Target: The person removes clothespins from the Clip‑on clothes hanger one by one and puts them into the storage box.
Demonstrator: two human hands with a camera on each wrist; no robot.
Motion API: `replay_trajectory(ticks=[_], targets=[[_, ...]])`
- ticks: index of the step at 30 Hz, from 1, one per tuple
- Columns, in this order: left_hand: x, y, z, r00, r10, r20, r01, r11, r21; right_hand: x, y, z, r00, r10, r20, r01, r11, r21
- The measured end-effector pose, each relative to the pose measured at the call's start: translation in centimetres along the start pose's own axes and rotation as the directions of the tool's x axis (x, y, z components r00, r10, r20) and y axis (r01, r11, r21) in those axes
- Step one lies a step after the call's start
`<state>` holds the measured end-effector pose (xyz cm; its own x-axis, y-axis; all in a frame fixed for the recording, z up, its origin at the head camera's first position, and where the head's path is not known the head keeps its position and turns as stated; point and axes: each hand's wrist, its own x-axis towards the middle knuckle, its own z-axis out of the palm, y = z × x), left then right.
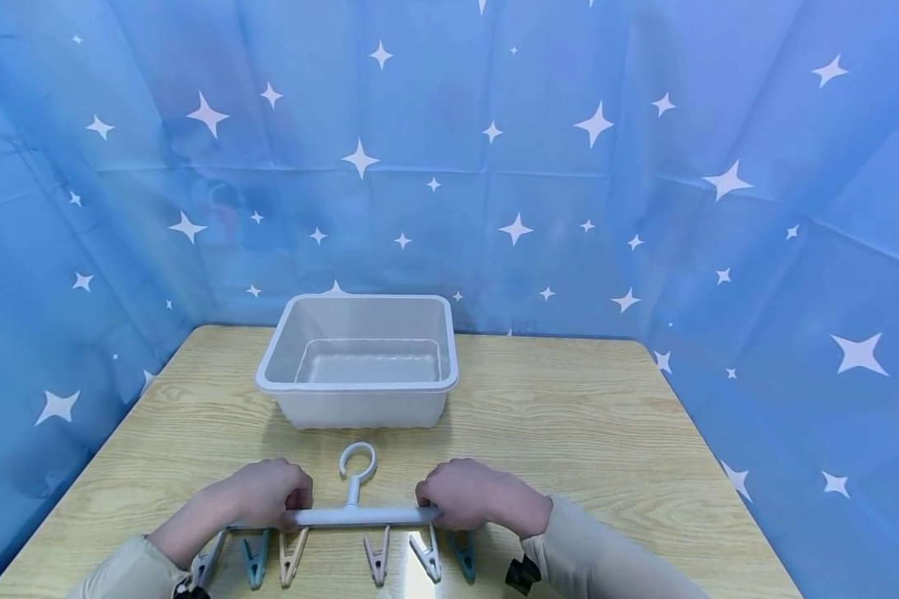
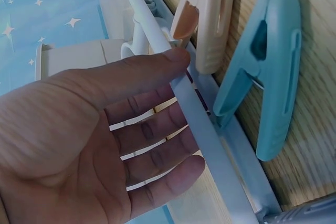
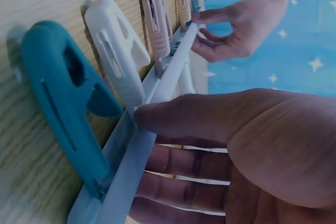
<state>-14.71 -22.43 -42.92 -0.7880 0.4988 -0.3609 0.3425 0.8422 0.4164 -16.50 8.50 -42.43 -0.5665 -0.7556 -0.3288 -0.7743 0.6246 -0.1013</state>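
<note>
A pale blue-grey clip hanger (image 1: 363,517) lies near the table's front edge, its hook (image 1: 360,462) pointing toward the back. My left hand (image 1: 273,489) pinches the bar left of the hook, thumb on the near edge and fingers beneath. On the other side of the hook, my right hand (image 1: 468,492) grips the bar the same way. Several clothespins hang from it toward me: a teal one (image 2: 262,72) and a beige one (image 2: 210,22) by my left thumb, a white one (image 3: 116,51), a pinkish one (image 3: 156,22) and a dark teal one (image 3: 65,98) by my right.
Behind the hanger stands a light grey plastic basin (image 1: 363,408) with nothing inside. The wood-grain table (image 1: 569,416) extends to both sides. A blue curtain with white stars (image 1: 449,200) hangs around the back and sides.
</note>
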Motion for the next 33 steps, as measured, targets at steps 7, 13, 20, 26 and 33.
replay_trajectory(ticks=[7, 13, 20, 26, 33], targets=[[0.0, 0.0, 0.0, 1.0, -0.012, 0.011, 0.012, 1.0, -0.013, 0.1, 0.1, 0.0, 1.0, -0.014, -0.024, 0.014, 1.0, -0.013], [0.1, -0.3, 0.0, 1.0, -0.003, 0.018, 0.004, 1.0, -0.019, 0.0, 0.1, 0.0, 0.998, -0.027, -0.052, 0.026, 0.999, -0.027], [0.0, -0.5, -0.1, 1.0, 0.014, 0.016, -0.014, 1.0, -0.021, -0.1, 0.2, -0.4, 0.996, -0.051, -0.073, 0.05, 0.999, -0.015], [-0.2, -0.8, -0.1, 0.998, 0.036, 0.044, -0.035, 0.999, -0.029, -0.5, 0.1, -0.6, 0.995, -0.062, -0.083, 0.06, 0.998, -0.018], [-0.7, -0.7, -0.6, 0.992, 0.122, 0.041, -0.119, 0.99, -0.078, -1.3, 0.4, -1.2, 0.992, -0.055, -0.117, 0.055, 0.998, -0.005]])
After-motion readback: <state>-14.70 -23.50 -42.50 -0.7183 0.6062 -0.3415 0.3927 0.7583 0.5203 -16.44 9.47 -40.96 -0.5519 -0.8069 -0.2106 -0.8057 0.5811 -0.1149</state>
